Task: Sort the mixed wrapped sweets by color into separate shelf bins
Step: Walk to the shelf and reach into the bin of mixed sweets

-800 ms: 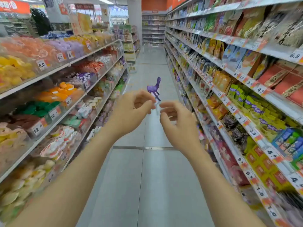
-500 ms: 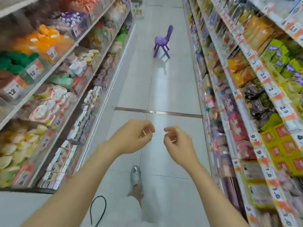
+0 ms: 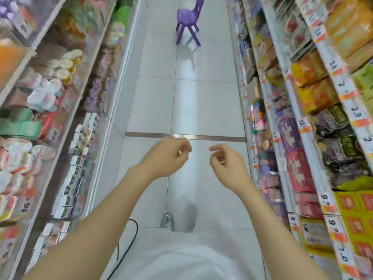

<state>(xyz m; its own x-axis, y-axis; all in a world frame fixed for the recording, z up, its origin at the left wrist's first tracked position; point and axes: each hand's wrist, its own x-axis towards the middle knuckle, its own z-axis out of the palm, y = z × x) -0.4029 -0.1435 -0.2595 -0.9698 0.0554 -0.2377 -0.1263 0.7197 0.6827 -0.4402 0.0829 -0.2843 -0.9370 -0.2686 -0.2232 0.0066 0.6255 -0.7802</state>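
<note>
Head view, aisle between two shelves; frame blurred at the edges.

Left hand (image 3: pixel 167 156): raised over the floor (image 3: pixel 201 98), fingers loosely curled, thumb tip near the forefinger. Nothing seen in it; released.
Right hand (image 3: pixel 228 164): at 3 o'clock of the left hand, close beside it but apart. Fingers loosely curled, nothing seen in it; released.

Sweets (image 3: pixel 45 96): lay in clear-fronted bins (image 3: pixel 60 126) on the left shelf (image 3: pixel 113 63), from 9 to 10 o'clock of the left hand and well apart from it. Neither hand touched a sweet or a bin. Colours read: white and pink in one bin, green (image 3: pixel 20 124) below and to the left of it, pale yellow (image 3: pixel 66 61) above it, orange (image 3: pixel 10 57) at the far left edge. Wrappers too blurred to read.

Right shelf (image 3: pixel 282 63): packets (image 3: pixel 314 93) and price tags (image 3: pixel 358 115), at 3 o'clock of the right hand.

Chair (image 3: pixel 188 17): purple, stood on the floor at 12 o'clock, well beyond the hands.
Metal strip (image 3: pixel 212 137): crossed the floor just above the hands in the frame.
Shoe (image 3: pixel 167 219) and black cable (image 3: pixel 129 245): at 6 o'clock, below the hands.
</note>
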